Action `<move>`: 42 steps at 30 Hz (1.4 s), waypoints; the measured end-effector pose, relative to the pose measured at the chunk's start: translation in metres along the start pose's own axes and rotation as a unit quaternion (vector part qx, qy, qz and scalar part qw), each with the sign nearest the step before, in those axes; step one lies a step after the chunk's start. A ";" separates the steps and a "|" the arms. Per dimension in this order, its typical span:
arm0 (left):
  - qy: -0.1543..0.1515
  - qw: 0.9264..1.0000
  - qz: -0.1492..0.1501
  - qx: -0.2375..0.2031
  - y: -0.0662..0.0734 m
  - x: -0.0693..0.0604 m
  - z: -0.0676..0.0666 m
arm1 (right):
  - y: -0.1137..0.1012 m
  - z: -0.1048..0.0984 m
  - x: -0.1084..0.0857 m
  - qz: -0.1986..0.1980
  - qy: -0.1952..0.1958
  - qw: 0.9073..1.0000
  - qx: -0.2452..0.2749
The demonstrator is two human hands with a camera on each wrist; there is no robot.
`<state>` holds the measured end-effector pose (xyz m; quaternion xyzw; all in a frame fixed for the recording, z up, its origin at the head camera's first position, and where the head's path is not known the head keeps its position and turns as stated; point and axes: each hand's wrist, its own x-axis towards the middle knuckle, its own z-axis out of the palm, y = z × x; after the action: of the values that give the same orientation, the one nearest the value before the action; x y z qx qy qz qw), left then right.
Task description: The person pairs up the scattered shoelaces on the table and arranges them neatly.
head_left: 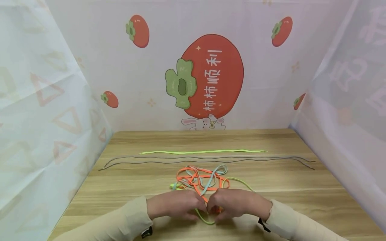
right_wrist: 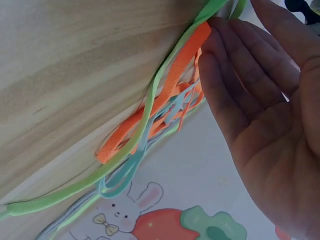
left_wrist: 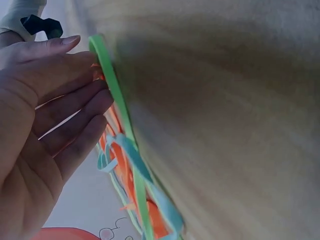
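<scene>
The head view is looking forward and down over the counter (head_left: 135, 182); each wrist view is peering closely, tilted, past the fingers (left_wrist: 82, 144); all three are sharing the tangled laces (right_wrist: 173, 77).

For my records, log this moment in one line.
left hand, right hand: close together at tangled laces | colors: orange, blue, lime | beyond: gray laces, separate lime lace

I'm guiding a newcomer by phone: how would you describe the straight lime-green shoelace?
On the wooden table, look past the tangled laces toward the backdrop. The lime-green shoelace lies just beyond two grey laces; it is brighter and shorter than those.
</scene>
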<state>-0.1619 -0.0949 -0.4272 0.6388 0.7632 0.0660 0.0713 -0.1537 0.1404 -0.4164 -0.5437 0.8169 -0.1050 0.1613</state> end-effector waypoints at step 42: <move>0.079 0.969 -0.139 -0.189 0.004 0.002 0.023 | 0.002 0.011 0.001 0.010 0.047 0.999 0.001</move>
<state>-0.1538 -0.0923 -0.4492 0.4940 0.8214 0.2488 0.1391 -0.1514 0.1403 -0.4272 -0.5301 0.8287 -0.1296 0.1243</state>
